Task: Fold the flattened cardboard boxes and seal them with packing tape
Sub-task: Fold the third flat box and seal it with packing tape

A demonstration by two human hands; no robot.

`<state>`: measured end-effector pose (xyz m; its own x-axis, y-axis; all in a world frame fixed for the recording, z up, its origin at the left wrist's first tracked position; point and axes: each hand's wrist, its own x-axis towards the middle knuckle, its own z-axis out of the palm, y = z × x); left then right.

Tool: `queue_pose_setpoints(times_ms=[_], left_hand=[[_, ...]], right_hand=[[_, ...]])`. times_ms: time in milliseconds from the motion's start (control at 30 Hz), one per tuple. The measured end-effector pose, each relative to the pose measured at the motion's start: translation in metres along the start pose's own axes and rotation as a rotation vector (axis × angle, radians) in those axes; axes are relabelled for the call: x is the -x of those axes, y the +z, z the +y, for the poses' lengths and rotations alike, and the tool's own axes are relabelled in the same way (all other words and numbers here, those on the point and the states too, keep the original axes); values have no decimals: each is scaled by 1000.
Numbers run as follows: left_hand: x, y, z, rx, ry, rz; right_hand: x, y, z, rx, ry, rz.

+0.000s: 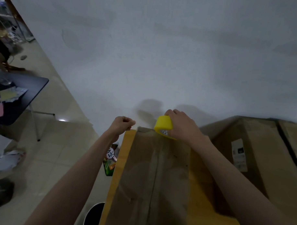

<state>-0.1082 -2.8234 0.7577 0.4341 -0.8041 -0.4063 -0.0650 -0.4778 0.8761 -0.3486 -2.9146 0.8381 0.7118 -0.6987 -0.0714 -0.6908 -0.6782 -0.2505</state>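
1. Cardboard box [152, 176] is lying lengthwise on a yellow-brown table [199, 186], running away from the person toward a white wall [146, 53], with a centre seam down its top face.
2. Right hand [181, 125] is gripping a yellow roll of packing tape [163, 124], fingers curled over its top, holding it at the far end of the box.
3. Left hand [123, 124] is sitting curled into a fist just beside the far left corner of the box; whether it is pinching anything cannot be told.
4. Larger carton [260, 158] with a white label [239, 154] is standing just right of the table.
5. Dark table [22, 97] holding papers is standing well apart on the left, on a tiled floor [55, 151].
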Motion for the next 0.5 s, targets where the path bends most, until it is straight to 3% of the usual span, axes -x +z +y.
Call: queue_pose_setpoints(times_ms=[200,500], left_hand=[[-11,5,-15,76,-34,13],[-13,21,-3,122,-7,-45]], right_hand=[[18,28,26,-349,46,139],[28,32,39,-538,75,324]])
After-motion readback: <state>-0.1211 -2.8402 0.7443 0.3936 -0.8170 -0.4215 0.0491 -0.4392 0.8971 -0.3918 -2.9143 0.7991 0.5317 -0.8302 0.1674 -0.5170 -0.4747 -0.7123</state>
